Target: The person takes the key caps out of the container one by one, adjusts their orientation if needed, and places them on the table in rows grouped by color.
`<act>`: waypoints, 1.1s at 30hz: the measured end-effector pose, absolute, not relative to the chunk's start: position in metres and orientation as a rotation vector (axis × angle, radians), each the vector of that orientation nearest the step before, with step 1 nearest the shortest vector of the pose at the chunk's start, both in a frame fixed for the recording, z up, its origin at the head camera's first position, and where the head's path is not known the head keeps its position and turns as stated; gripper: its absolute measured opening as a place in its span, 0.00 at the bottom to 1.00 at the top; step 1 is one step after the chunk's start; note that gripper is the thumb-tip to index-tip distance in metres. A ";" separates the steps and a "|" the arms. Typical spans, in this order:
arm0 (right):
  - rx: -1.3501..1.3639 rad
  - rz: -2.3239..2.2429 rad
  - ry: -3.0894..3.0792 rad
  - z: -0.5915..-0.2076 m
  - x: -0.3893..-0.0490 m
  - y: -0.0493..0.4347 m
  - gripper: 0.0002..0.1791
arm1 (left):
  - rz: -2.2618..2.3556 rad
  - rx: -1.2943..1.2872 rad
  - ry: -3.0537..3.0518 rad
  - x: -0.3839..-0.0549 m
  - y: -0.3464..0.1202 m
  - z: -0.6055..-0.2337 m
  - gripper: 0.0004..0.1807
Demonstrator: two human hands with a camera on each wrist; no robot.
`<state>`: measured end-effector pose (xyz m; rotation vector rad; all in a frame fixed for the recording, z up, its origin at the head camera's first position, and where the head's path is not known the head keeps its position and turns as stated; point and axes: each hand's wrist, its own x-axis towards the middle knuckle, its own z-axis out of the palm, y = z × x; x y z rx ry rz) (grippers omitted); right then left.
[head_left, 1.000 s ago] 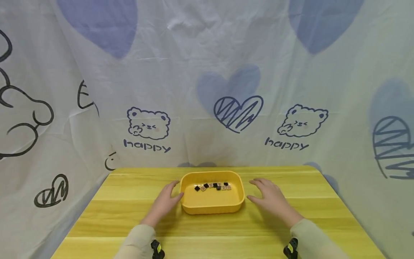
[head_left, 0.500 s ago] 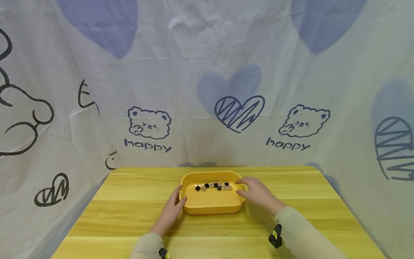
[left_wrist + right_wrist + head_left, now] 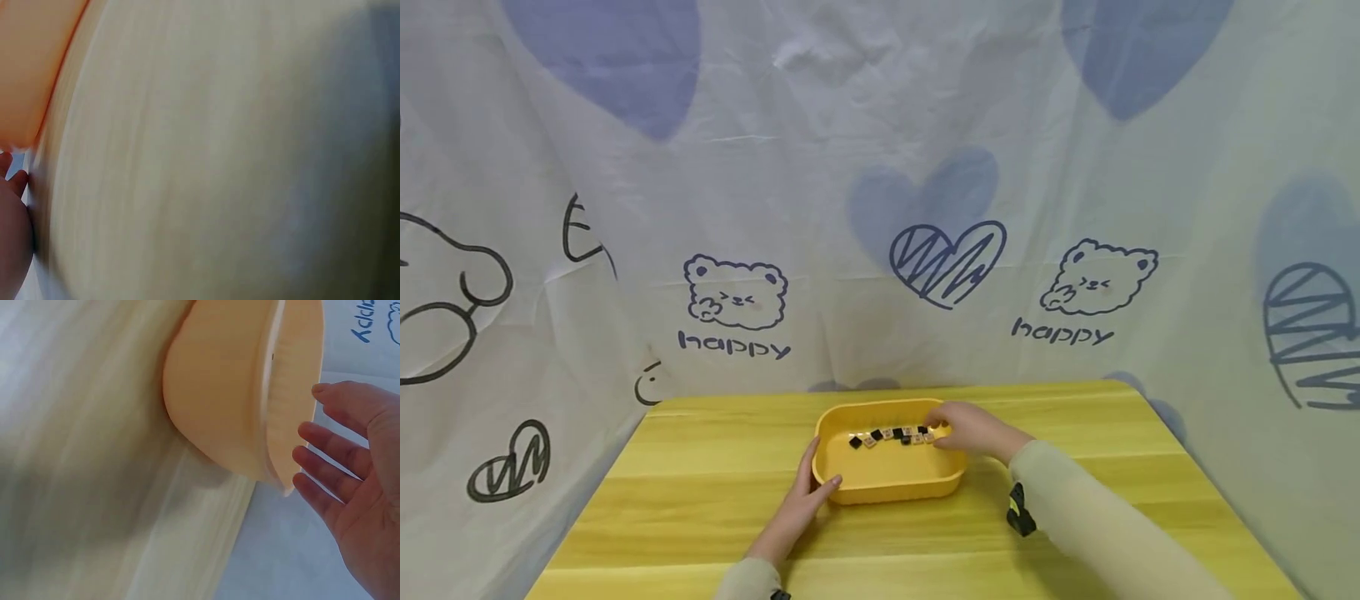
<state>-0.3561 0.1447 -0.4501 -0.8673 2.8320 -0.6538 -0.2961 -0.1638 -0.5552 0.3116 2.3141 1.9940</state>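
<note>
A yellow plastic tray (image 3: 895, 493) stands in the middle of the table in the head view. Inside lie several small square tiles (image 3: 886, 433), some black and some pale with faint marks, in an uneven row. My left hand (image 3: 797, 498) grips the tray's left front corner, thumb over the rim and fingers along the outer side. Over the right rim reaches my right hand (image 3: 973, 429), fingertips close over the tiles at that end. In the right wrist view its fingers (image 3: 334, 450) are spread and loosely bent, with nothing between them. The left wrist view shows little of the left hand (image 3: 14, 231).
The tray rests on a yellow wood-grain table (image 3: 700, 500). Behind and at both sides hangs a pale cloth (image 3: 850, 108) with hearts and bear drawings. A dark device (image 3: 1020, 510) sits on the right wrist.
Both hands have come in from beside the tray. The left has taken hold of its left front corner; the right has moved left over the rim to the tiles. The head view has shifted slightly.
</note>
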 end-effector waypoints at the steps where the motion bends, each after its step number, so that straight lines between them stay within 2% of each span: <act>1: -0.892 -0.638 2.817 -0.450 -0.359 0.144 0.16 | 1.997 0.320 2.312 -0.296 -0.163 -0.556 0.46; 6: -0.961 -0.520 2.773 -0.451 -0.371 0.143 0.15 | 1.993 0.347 2.310 -0.295 -0.161 -0.557 0.45; 20: -0.947 -0.216 2.672 -0.458 -0.392 0.126 0.11 | 2.009 0.341 2.379 -0.291 -0.160 -0.559 0.43; 33: -0.939 -0.048 2.663 -0.467 -0.401 0.122 0.18 | 1.981 0.314 2.385 -0.294 -0.159 -0.556 0.42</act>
